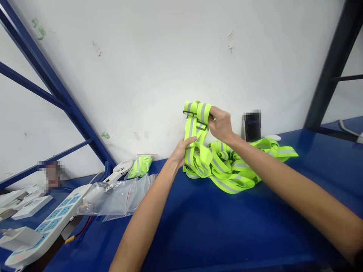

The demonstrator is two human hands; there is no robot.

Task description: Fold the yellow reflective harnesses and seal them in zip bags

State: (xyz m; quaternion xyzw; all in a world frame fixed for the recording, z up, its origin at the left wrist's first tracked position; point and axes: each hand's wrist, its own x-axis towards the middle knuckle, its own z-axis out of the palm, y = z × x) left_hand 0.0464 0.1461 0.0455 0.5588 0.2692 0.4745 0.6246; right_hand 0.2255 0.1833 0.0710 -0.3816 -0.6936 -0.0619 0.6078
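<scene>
Near the far edge of the blue, smooth tabletop, the right hand is clamping the folded upper loops of a neon-yellow fabric strap with a grey stripe, while the left hand is gripping it lower down, thumb across the band. The strap's long axis is running roughly upright, its loops lying just left of the right hand, the nearer one, and above the left. A tangled heap of matching neon-yellow straps is resting below, right of the left hand.

Slim bare forearms taper into the bare left hand and bare right hand.
</scene>
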